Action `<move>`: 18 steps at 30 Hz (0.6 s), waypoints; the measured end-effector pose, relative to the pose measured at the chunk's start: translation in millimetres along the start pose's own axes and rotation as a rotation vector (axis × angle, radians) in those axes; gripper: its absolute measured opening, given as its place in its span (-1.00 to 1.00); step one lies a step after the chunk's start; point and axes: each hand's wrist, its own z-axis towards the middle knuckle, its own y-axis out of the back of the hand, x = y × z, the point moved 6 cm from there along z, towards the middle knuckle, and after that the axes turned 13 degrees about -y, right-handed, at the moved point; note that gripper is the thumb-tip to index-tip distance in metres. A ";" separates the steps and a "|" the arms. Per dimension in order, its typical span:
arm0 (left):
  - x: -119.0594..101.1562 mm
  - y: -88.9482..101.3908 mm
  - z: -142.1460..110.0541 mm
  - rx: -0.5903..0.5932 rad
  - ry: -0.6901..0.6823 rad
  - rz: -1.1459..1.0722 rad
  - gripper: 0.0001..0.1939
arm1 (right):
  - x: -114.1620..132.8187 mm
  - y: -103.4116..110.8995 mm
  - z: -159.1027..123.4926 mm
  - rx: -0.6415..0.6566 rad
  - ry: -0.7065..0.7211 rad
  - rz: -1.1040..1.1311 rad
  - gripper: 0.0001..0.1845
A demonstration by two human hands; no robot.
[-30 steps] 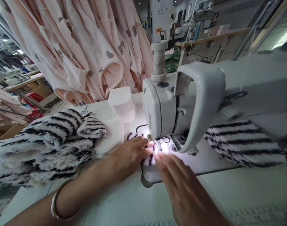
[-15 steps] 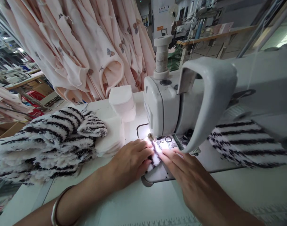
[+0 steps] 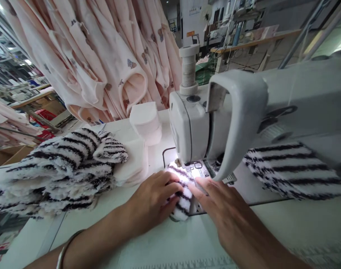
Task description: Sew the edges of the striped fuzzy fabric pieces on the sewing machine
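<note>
A small black-and-white striped plush fabric piece (image 3: 185,203) lies under the needle area of a white sewing machine (image 3: 184,130), lit by its lamp. My left hand (image 3: 152,198) is on the piece's left side, fingers bent over it and thumb nearer me, gathering the pile between them. On the piece's right edge, my right hand (image 3: 220,201) rests with its fingers stretched forward and fairly flat; its thumb is hidden. The needle tip and the seam are too small and bright to make out.
To the left sits a heap of striped plush pieces (image 3: 66,168) beside stacked white pads (image 3: 131,162) and a taller white stack (image 3: 145,121). Another striped piece (image 3: 293,170) lies right of the machine. Pink printed garments (image 3: 103,56) hang behind. A ruler strip (image 3: 187,263) runs along the front edge.
More of the striped piece now shows between my hands, extending toward me, and its angle has shifted. My left fingers have spread a little. The view has moved slightly.
</note>
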 end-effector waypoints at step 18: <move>-22.2 -9.4 6.7 -0.031 -0.022 -0.022 -0.95 | -20.2 10.9 -48.9 -0.065 -0.213 0.022 -0.25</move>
